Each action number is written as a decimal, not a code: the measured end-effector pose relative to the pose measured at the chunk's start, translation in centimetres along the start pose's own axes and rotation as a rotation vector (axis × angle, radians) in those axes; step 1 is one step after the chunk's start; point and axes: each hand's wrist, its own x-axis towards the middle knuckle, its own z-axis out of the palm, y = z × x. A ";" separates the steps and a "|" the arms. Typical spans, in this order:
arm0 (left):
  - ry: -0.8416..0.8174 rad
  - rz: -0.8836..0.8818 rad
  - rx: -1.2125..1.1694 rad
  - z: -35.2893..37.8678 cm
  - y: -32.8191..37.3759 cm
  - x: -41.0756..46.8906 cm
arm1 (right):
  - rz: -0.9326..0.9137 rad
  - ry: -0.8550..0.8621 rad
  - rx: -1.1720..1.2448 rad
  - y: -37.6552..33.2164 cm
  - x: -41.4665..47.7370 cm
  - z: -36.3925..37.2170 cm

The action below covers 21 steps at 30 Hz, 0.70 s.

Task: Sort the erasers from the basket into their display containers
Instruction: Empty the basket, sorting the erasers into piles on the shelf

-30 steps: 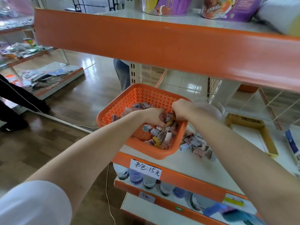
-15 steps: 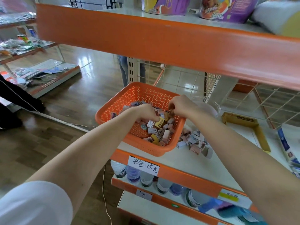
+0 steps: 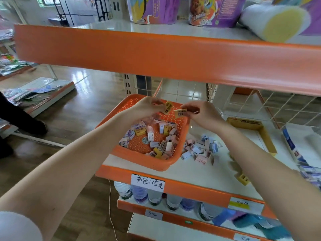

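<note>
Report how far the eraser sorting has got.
Done: a pink-and-blue pile lies on the shelf beside the basket. In hand: the left hand pinches a yellow eraser, the right hand a second yellow eraser, above it. Left: many mixed erasers sit in the basket, and the cardboard tray looks unfilled.

Handwritten white tag (image 3: 147, 183) on the orange shelf edge (image 3: 194, 189) in front of me reads "书包:15元". Smaller tag (image 3: 153, 213) on the lower shelf edge (image 3: 175, 219) reads "5元". Print on erasers (image 3: 140, 132), tubs (image 3: 152, 11) and yellow tag (image 3: 240, 204): blurred, not legible to me
</note>
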 end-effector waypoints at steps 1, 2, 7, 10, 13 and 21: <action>-0.003 0.024 -0.040 0.6 0.7 0.3 | 0.028 0.035 0.017 0.2 -0.6 -0.6; -0.015 0.053 -0.058 1.3 1.5 0.6 | 0.060 0.063 0.041 0.5 -1.3 -1.4; -0.180 0.188 0.046 7.3 5.4 2.1 | 0.235 0.177 0.090 3.8 -5.7 -6.0; -0.325 0.322 0.177 11.6 7.7 2.6 | 0.347 0.199 0.083 6.7 -9.5 -8.5; -0.458 0.432 0.338 15.8 9.4 2.5 | 0.409 0.199 0.026 8.9 -13.9 -9.8; -0.632 0.407 0.584 22.6 9.0 2.5 | 0.492 0.231 -0.117 12.7 -20.2 -7.6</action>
